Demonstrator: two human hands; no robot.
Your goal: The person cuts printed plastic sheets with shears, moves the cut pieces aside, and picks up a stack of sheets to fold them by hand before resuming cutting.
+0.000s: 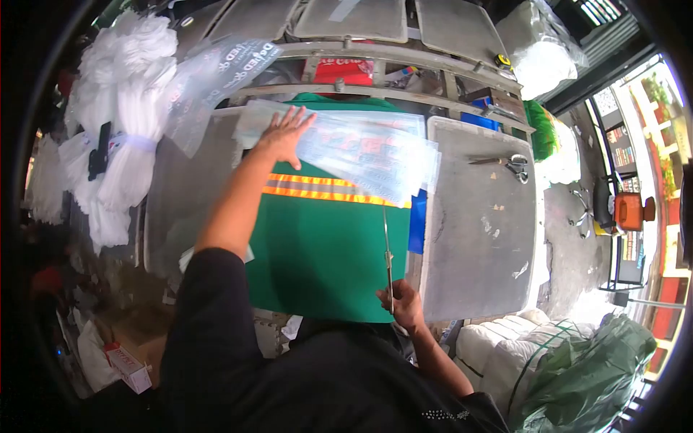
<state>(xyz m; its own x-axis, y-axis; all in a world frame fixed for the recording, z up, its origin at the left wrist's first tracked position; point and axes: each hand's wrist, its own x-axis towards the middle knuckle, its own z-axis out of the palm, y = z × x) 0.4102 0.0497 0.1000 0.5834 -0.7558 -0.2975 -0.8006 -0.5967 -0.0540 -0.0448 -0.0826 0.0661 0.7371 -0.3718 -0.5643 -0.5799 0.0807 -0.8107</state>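
Note:
A green cloth with an orange, yellow and silver reflective band lies spread before me. Across its far part rest translucent plastic sheets with faint printing. My left hand lies on their left end, palm down with fingers spread. Close to the cloth's right edge, my right hand is closed around the handles of long scissors. Their blades point away from me over the cloth, with the tips just short of the band.
Dark-handled scissors lie on the grey panel at right. White bundled material hangs at left. Beyond the cloth run metal rails, with a yellow tape measure on them. White sacks and a green bag sit at lower right.

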